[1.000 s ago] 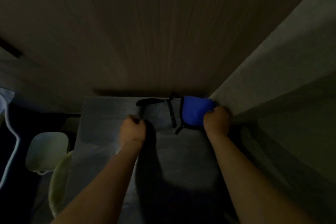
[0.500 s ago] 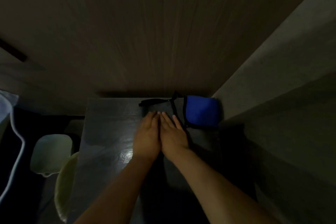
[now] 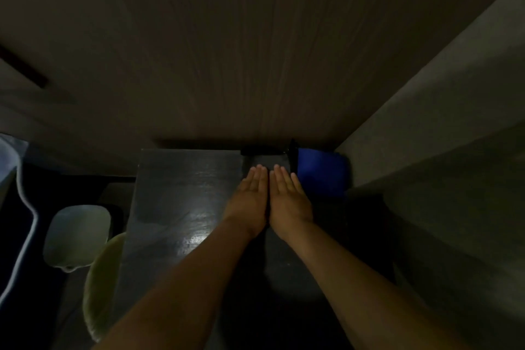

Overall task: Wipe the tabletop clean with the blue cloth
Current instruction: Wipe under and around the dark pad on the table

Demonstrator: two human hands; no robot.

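Lying side by side on the dark tabletop (image 3: 176, 193), just left of the blue cloth (image 3: 322, 176), the left hand (image 3: 250, 202) and right hand (image 3: 288, 202) touch along their inner edges. Their fingers are straight and held together, gripping nothing. The cloth sits folded where the tabletop meets the walls. A black strap (image 3: 262, 150) runs from the cloth's left edge past the fingertips.

My one camera sits on my head, looking forward and steeply down, close over the tabletop (image 3: 176, 179) toward the wall (image 3: 255, 51).
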